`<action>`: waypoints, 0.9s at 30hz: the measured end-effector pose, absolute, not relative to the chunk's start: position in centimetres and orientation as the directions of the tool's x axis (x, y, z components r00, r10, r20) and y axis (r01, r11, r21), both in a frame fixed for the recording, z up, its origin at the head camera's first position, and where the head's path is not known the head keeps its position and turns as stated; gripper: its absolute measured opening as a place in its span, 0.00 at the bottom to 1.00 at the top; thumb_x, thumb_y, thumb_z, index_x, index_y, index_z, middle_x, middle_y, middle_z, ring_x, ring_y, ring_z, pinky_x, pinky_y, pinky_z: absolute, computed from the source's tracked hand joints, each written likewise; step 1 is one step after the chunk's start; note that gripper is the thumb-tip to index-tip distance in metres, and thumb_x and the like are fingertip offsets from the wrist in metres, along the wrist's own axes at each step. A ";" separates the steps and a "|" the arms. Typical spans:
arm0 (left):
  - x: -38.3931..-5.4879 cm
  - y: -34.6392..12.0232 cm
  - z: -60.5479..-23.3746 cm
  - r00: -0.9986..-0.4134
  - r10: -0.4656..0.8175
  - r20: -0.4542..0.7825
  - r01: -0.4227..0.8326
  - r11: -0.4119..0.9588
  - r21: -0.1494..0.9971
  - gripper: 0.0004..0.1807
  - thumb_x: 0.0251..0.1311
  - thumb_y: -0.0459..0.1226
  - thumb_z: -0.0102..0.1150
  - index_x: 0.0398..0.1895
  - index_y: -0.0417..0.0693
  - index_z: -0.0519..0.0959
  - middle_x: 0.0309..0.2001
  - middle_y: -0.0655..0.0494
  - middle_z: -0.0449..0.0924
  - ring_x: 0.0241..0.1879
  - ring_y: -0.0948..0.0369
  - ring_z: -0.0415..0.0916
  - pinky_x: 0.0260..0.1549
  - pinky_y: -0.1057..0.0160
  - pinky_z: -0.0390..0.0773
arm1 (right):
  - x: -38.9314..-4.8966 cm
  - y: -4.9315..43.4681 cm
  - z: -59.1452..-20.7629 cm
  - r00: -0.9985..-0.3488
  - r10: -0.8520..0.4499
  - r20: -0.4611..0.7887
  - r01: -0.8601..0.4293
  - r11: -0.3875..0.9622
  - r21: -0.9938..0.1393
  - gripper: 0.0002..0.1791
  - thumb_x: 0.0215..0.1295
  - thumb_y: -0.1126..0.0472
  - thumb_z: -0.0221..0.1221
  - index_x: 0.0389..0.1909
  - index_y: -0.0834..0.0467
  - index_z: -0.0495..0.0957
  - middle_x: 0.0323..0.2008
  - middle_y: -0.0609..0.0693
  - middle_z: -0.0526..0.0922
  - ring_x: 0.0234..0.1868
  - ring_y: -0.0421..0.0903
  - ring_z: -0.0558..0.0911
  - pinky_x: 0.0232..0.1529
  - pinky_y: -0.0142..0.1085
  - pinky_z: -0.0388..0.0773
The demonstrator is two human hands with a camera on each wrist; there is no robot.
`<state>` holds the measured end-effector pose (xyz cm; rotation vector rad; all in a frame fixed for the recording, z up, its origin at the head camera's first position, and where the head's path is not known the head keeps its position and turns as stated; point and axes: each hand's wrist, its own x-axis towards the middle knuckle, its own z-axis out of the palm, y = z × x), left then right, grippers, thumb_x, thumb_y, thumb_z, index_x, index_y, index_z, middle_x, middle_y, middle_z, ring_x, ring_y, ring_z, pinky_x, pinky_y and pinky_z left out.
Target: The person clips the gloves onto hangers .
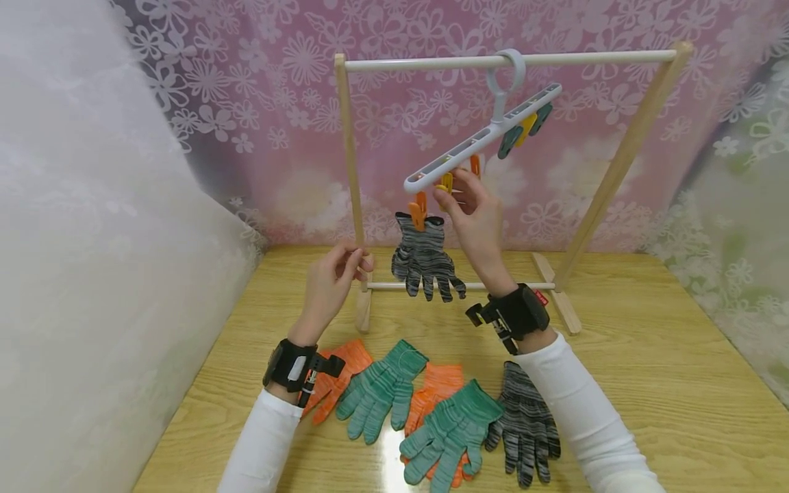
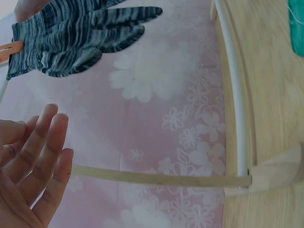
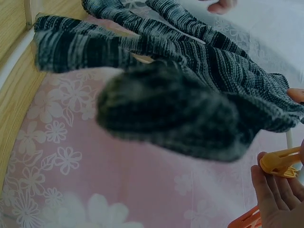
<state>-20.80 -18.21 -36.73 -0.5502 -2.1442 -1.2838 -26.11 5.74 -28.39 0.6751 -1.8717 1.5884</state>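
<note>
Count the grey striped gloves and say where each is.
2: one glove hangs from an orange clip on the hanger; the other glove lies on the table beside the right sleeve. More could be hidden.

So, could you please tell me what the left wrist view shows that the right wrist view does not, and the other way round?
Only the left wrist view shows part of a green glove, at its right edge, and the palm of the left hand.

Only the right wrist view shows the yellow clip, pinched by the right hand, and an orange clip at its bottom edge.

Both share the hanging black-and-grey glove, the pink floral backdrop and the table.
</note>
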 end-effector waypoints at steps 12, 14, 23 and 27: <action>-19.0 -19.6 -38.3 -0.781 0.177 0.599 0.510 0.734 0.449 0.06 0.73 0.35 0.59 0.44 0.44 0.84 0.31 0.53 0.87 0.25 0.61 0.84 0.24 0.64 0.84 | -25.8 6.0 -28.4 -0.681 -0.008 0.732 -0.725 0.145 -0.673 0.22 0.68 0.65 0.65 0.62 0.64 0.78 0.50 0.65 0.85 0.41 0.31 0.84 0.47 0.27 0.83; -18.8 -19.6 -38.6 -0.788 0.213 0.577 0.494 0.779 0.387 0.06 0.72 0.37 0.60 0.44 0.46 0.85 0.31 0.56 0.88 0.25 0.62 0.84 0.24 0.65 0.83 | -25.8 6.0 -28.4 -0.683 -0.008 0.730 -0.723 0.151 -0.675 0.22 0.68 0.65 0.65 0.62 0.64 0.78 0.50 0.64 0.85 0.41 0.31 0.84 0.47 0.27 0.83; -18.4 -20.0 -41.0 -0.868 0.298 0.398 0.427 0.856 0.291 0.04 0.65 0.39 0.68 0.40 0.51 0.85 0.32 0.58 0.87 0.27 0.63 0.82 0.24 0.66 0.80 | -25.7 6.1 -28.3 -0.693 -0.002 0.721 -0.711 0.171 -0.682 0.22 0.68 0.64 0.65 0.62 0.63 0.79 0.48 0.60 0.86 0.41 0.30 0.84 0.47 0.27 0.82; -18.1 -19.9 -41.9 -0.904 0.296 0.308 0.395 0.854 0.339 0.06 0.62 0.38 0.70 0.40 0.49 0.85 0.34 0.55 0.87 0.29 0.61 0.82 0.27 0.63 0.82 | -25.6 6.1 -28.3 -0.703 -0.003 0.711 -0.701 0.167 -0.693 0.22 0.68 0.64 0.65 0.62 0.63 0.78 0.49 0.60 0.86 0.41 0.30 0.84 0.47 0.27 0.82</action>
